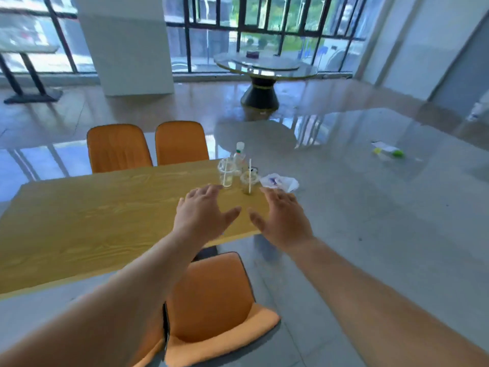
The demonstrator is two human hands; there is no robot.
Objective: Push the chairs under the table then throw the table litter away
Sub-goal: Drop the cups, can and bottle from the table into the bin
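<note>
A wooden table (92,221) stretches across the left. At its right end stands litter: two clear plastic cups with straws (226,173) (248,181), a small plastic bottle (239,154) and a crumpled white wrapper (280,181). My left hand (203,210) and my right hand (280,215) hover open above the table's right end, just short of the cups, holding nothing. An orange chair (214,300) stands below my arms, its back near the table edge. Two orange chairs (117,148) (181,143) sit at the table's far side.
A bottle with a green cap (389,152) lies on the grey floor to the right. A round glass table (264,67) on a dark pedestal stands by the barred windows. A white pillar (129,49) rises at the back left, with a stand (26,75) beside it.
</note>
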